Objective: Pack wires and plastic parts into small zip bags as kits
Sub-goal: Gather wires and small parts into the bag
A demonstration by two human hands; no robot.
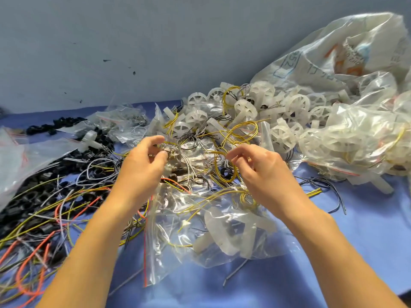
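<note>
My left hand (pixel 142 167) hovers over the middle of the heap, thumb and fingers curled and pinching a small tangled wire bundle (pixel 175 152). My right hand (pixel 260 172) is beside it, its fingertips pinching a strand at the edge of a yellow wire loop (pixel 222 165). A black plastic ring (pixel 225 173) lies between the hands. White spoked plastic wheels (pixel 244 107) are piled behind. In front of my wrists lies a zip bag (pixel 229 232) that holds white parts and yellow wire, and next to it a flat zip bag with a red seal (pixel 153 247).
Black plastic parts (pixel 44 196) and loose yellow, white and orange wires (pixel 29 263) cover the left of the blue table (pixel 367 236). Filled clear bags (pixel 360 147) and a large white woven sack (pixel 333 54) stand at the right. A grey wall is behind.
</note>
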